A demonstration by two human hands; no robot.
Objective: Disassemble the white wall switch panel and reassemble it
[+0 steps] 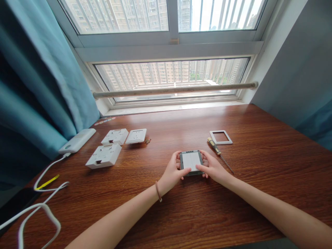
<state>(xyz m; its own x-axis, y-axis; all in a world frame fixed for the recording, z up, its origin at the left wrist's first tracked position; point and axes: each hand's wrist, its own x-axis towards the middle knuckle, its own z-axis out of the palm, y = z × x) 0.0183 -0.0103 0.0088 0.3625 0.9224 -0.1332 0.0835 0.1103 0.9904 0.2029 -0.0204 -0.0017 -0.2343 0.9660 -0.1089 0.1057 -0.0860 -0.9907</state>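
Observation:
A switch module [192,161] with a white double face and a dark grey frame is held between both hands near the middle of the table. My left hand [175,168] wraps round its left edge, thumb on the lower part of the white face. On the other side, my right hand [210,165] grips the right edge, its thumb also on the face. Behind the right hand lies a screwdriver [214,146] with a yellow and black handle, its shaft pointing toward the front right. A white square frame [221,137] rests just beyond the screwdriver.
On the left of the wooden table [166,128] are two white boxes [114,136] [104,155], a white socket panel [136,136] and several small screws [148,141]. Farther left lie a white power bank [77,140], its cable [48,204] and a yellow strip [48,182].

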